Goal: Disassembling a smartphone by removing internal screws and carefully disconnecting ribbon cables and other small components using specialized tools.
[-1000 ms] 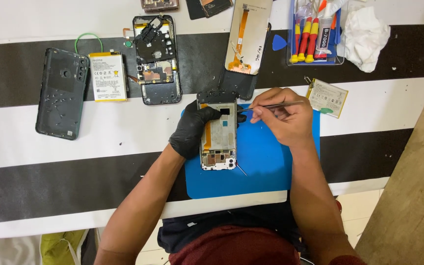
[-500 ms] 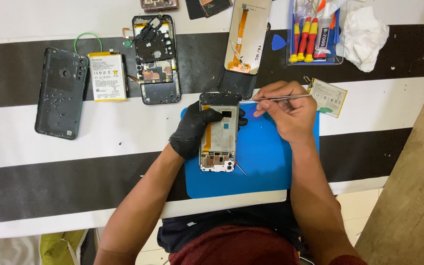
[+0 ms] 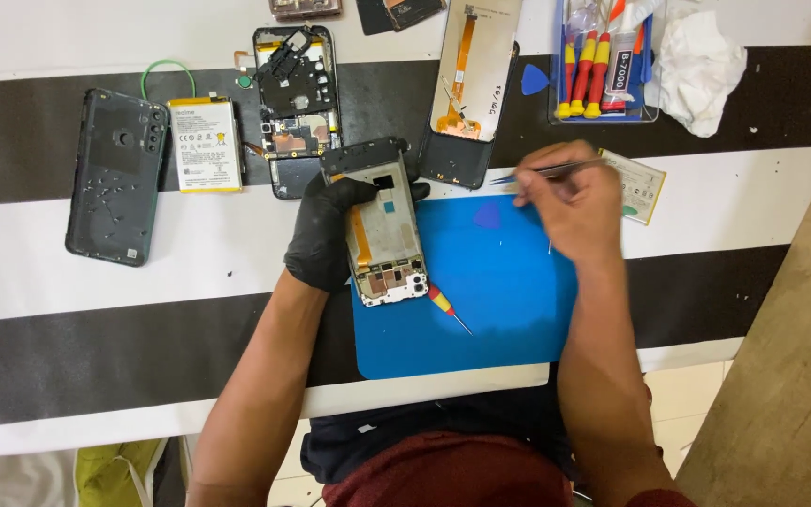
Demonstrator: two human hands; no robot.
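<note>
Mat [image 3: 509,310], blue, carries the phone frame [image 3: 382,225] at its 10 o'clock corner, the gloved left hand [image 3: 326,230] clamped round the frame's left edge. Light, stiff and probably fragile where boards lie bare, it is best held by the rims. Right hand [image 3: 565,202], at the frame's 3 o'clock, pinches tweezers [image 3: 546,172].

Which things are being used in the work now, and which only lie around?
In use: opened phone frame in the gloved left hand; tweezers in the right hand; blue mat.

Lying about: back cover, battery, screwdriver tray, crumpled tissue.
</note>
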